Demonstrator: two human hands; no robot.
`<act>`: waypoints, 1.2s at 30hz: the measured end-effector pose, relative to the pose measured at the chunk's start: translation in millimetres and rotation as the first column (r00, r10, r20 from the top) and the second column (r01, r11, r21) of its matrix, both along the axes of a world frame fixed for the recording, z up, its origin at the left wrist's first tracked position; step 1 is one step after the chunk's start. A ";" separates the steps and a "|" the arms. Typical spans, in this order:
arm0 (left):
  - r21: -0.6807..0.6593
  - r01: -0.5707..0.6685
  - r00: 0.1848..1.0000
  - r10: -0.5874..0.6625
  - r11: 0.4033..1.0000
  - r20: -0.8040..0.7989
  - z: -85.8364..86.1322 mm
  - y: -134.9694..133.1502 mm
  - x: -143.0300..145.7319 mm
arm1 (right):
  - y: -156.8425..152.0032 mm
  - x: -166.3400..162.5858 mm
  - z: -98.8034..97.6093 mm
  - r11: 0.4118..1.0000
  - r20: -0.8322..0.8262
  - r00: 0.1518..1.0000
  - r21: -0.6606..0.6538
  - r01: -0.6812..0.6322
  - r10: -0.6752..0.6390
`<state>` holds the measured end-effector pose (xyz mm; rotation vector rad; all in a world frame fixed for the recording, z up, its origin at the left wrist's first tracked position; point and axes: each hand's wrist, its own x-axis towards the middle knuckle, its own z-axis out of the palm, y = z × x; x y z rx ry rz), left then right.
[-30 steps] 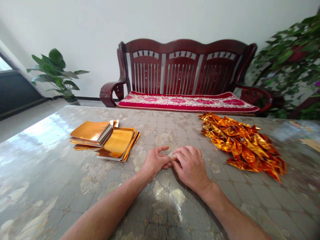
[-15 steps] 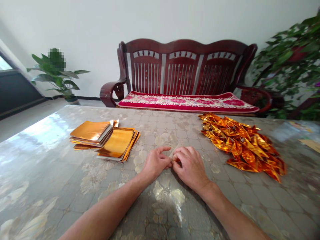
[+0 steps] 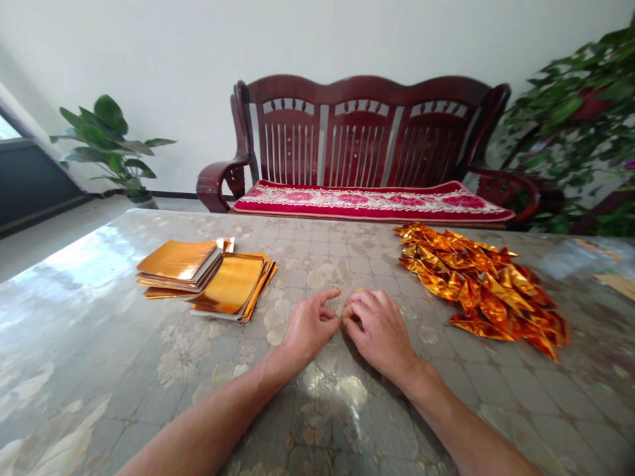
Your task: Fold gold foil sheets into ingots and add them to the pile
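Observation:
My left hand and my right hand meet fingertip to fingertip, low over the middle of the table. Thumb and fingers of the left are pinched, with the index finger stretched out above. On the right, the fingers curl in against the thumb. A tiny yellowish bit shows at the top of the right fingers; whatever they pinch is too hidden to name. Left of the hands lie two stacks of gold foil paper sheets, a rear stack overlapping a front stack. To the right is a heap of folded gold foil pieces with pointed ends.
The table has a glossy, flower-patterned cover. A clear plastic bag and a tan flat piece lie at its right edge. Behind stands a dark wooden bench with a red floral cushion. Potted plants flank it.
Both hands stay in nearly the same place, with small finger movements. The left thumb and fingers have shifted slightly. The stacks and the heap look the same.

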<state>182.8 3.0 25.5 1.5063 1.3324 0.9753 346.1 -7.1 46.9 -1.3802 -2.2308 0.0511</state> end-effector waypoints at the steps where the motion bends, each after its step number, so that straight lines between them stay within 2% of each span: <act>1: 0.012 -0.007 1.000 0.007 1.000 -0.022 1.9 -0.3 0.0 | -0.2 0.5 0.5 1.000 -0.002 1.000 -0.007 -0.003 0.003; 6: 0.025 -0.016 0.990 0.020 1.000 -0.139 12.6 -0.7 -2.7 | 2.1 5.2 2.4 0.999 -0.012 0.999 0.003 -0.037 0.037; 13: 0.062 0.006 0.982 0.006 0.998 -0.190 17.1 -1.5 -5.6 | 6.1 14.5 1.8 0.998 -0.094 0.995 0.057 -0.032 0.037; 20: 0.062 0.015 0.967 0.001 0.998 -0.255 19.2 -4.5 -3.7 | 6.1 14.3 0.4 0.986 -0.133 0.979 0.079 -0.147 0.157; 36: 0.077 0.013 0.945 0.013 0.997 -0.327 27.1 -8.9 -1.0 | 4.9 11.4 3.2 0.994 -0.121 0.988 0.061 -0.093 0.100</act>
